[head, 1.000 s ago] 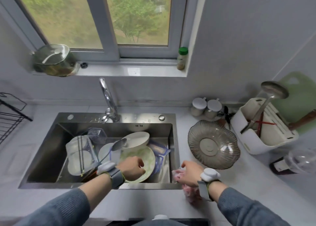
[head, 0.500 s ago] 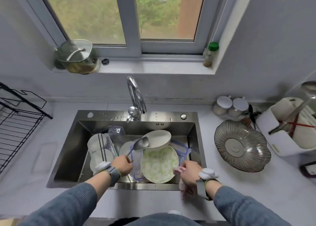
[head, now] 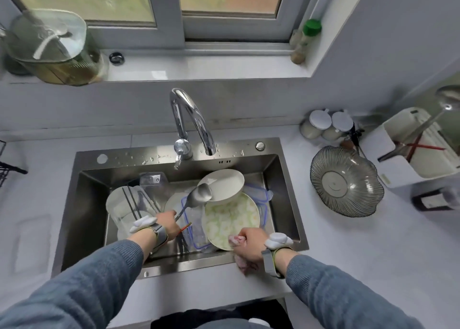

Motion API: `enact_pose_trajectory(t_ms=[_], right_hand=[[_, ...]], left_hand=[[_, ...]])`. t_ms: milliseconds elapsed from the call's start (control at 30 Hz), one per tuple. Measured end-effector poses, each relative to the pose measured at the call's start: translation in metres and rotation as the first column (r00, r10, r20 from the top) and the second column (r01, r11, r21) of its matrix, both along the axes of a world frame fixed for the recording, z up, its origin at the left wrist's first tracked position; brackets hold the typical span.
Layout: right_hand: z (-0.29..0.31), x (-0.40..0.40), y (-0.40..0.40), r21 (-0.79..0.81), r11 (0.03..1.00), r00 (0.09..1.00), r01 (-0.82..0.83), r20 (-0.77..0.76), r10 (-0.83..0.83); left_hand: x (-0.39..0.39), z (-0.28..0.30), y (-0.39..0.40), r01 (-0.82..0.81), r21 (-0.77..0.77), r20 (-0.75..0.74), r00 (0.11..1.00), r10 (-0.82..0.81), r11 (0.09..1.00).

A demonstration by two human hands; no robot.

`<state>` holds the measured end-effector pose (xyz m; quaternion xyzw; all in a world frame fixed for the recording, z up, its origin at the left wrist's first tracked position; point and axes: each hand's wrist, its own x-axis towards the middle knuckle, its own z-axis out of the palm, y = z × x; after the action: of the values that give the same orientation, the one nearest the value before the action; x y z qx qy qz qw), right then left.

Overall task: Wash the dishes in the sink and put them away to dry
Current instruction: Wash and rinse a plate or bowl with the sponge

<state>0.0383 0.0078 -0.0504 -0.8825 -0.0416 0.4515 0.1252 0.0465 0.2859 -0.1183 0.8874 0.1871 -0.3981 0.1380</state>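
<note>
Down in the sink (head: pixel 87 204), the left hand (head: pixel 166 223) grips the ladle (head: pixel 199 196); the right hand (head: pixel 250 241) clutches a pink cloth (head: pixel 235 239) at the patterned plate (head: pixel 231 220). Best wipe while steadying the handle.

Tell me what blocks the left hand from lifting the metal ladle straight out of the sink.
Nothing visible does. The left hand already grips the handle of the metal ladle, whose bowl rests on the rim of the white bowl. Only the curved chrome faucet arches over the back of the steel sink, behind the ladle.
</note>
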Motion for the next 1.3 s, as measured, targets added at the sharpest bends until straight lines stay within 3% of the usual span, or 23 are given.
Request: enact_pose_trajectory(t_ms=[167, 567, 767, 900, 1167, 1300], right_hand=[[-0.004, -0.016, -0.001, -0.103, 0.986, 0.991, -0.133, -0.010, 0.133], [-0.008, -0.016, -0.007, -0.061, 0.994, 0.996, -0.087, 0.011, 0.088], [-0.008, -0.018, -0.006, -0.038, 0.997, 0.997, -0.067, 0.036, 0.068], [-0.007, -0.020, -0.007, -0.015, 0.999, 0.997, -0.040, 0.066, 0.041], [0.001, -0.027, -0.003, 0.002, 1.000, 0.996, -0.007, 0.095, 0.007], [0.004, -0.033, -0.002, 0.004, 1.000, 0.992, 0.005, 0.123, -0.006]], left_hand=[[0.008, -0.026, 0.005, 0.104, 0.037, -0.040, 0.994, -0.102, 0.994], [0.013, -0.036, 0.012, 0.283, 0.059, -0.007, 0.959, -0.284, 0.957], [0.013, -0.007, -0.001, 0.253, 0.072, 0.329, 0.907, -0.263, 0.965], [0.016, 0.011, -0.008, 0.208, -0.007, 0.416, 0.890, -0.186, 0.978], [0.017, 0.042, -0.007, -0.010, -0.288, 0.093, 0.995, 0.038, 0.958], [0.018, 0.053, -0.012, -0.068, -0.409, 0.082, 0.991, 0.110, 0.910]])
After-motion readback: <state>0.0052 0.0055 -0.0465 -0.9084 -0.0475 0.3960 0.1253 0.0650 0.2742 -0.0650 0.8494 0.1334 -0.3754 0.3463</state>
